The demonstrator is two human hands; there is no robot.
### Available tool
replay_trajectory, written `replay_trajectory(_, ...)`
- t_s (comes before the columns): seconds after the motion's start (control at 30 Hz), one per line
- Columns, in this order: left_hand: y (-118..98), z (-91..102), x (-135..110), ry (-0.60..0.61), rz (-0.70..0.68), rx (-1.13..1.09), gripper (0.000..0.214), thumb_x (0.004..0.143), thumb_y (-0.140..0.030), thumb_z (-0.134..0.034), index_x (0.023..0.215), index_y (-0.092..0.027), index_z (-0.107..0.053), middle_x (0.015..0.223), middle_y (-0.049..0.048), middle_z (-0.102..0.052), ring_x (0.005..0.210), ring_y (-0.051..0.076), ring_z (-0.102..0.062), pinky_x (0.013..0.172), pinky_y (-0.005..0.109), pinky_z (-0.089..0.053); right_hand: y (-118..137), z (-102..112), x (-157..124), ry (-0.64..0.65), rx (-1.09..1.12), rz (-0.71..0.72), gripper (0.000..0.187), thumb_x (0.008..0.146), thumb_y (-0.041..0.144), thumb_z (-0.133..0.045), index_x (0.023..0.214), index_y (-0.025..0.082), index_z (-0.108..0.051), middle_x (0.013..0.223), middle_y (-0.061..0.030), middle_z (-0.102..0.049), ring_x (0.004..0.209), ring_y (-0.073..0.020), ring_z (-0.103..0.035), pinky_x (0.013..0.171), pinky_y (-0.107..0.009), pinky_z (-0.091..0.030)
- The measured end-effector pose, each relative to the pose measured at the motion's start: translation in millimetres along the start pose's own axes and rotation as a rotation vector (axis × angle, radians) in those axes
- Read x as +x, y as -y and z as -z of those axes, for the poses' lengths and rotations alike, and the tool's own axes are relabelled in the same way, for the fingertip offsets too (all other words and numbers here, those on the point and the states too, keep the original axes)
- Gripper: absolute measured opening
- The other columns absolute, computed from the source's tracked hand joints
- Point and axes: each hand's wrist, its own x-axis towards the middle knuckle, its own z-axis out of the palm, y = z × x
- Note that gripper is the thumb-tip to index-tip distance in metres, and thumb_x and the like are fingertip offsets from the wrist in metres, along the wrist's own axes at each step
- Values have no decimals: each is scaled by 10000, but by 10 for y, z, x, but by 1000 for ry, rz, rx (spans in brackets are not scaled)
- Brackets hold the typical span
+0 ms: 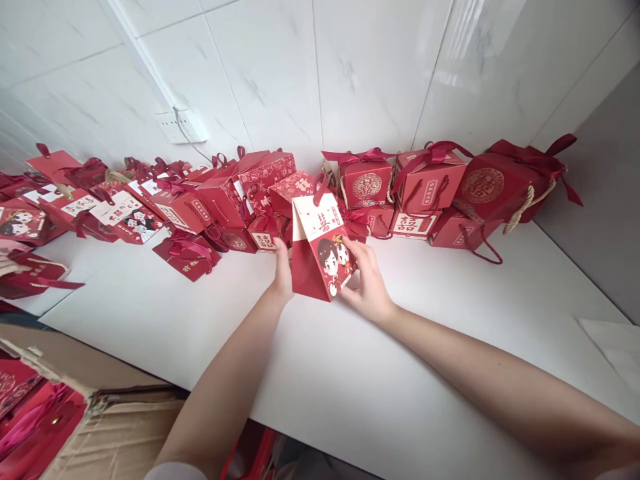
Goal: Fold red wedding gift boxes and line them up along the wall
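Note:
Between my two hands is a red and cream gift box [311, 261] with a peaked top, a dark red ribbon loop and a cartoon couple printed on its front. My left hand [284, 268] presses against its left side, with most of the fingers hidden behind it. On the other side, my right hand [369, 277] grips the box's right edge, thumb low and fingers higher up. The box is held tilted above the white table [320, 373], in front of the row of gift boxes.
Red gift boxes with ribbons, such as a stacked box [370, 183], line the tiled wall [365, 73]. A small red box [187, 257] lies forward of the row. An open cardboard carton [125, 433] with red boxes inside stands at lower left. A wall socket [183, 127] is behind.

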Motion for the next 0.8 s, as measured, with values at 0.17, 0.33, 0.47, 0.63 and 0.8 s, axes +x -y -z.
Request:
replay_trajectory(0.17, 24, 23, 17, -98, -136, 5, 602, 697, -639, -780, 1120, -219, -688, 1120, 91, -743, 1239, 360, -618, 994, 432, -555, -5, 3, 12, -39, -49, 34, 752, 916, 149, -512, 1588, 310, -218, 1518, -134, -341, 1428, -323, -351, 1131, -550, -412)
replay_trajectory(0.33, 94, 130, 119, -338, -130, -116, 385, 786, -459, -734, 1027, -160, -705, 1007, 92, -775, 1012, 308, -726, 929, 400, -581, -54, 43, 3, 156, 169, 6, 765, 901, 237, -548, 1576, 277, -189, 1548, -130, -374, 1400, -323, -416, 1141, -554, -401)
replay_trajectory(0.47, 149, 242, 172, -359, -77, -192, 490, 804, -547, -693, 1104, -160, -691, 1028, 114, -773, 1040, 337, -716, 953, 455, -567, -95, 39, 37, 144, 301, -133, 555, 945, 413, -578, 1439, 241, -392, 1568, -138, -330, 1460, -313, -330, 1164, -528, -372)
replay_trajectory(0.63, 214, 253, 195, -235, 74, -221, 596, 839, -647, -598, 1172, -160, -676, 1141, 133, -747, 1145, 365, -669, 993, 513, -535, -222, -26, 61, 264, 512, -470, 343, 919, 543, -642, 1042, 236, -549, 1152, -69, -667, 1098, -272, -643, 984, -478, -531)
replay_trajectory(0.8, 263, 243, 190, -195, 76, -232, 660, 829, -694, -579, 1225, -171, -652, 1197, 134, -729, 1200, 377, -638, 1029, 534, -507, -271, -54, 50, 276, 509, -511, 398, 904, 579, -649, 1101, 239, -590, 998, -18, -689, 965, -240, -662, 959, -439, -539)
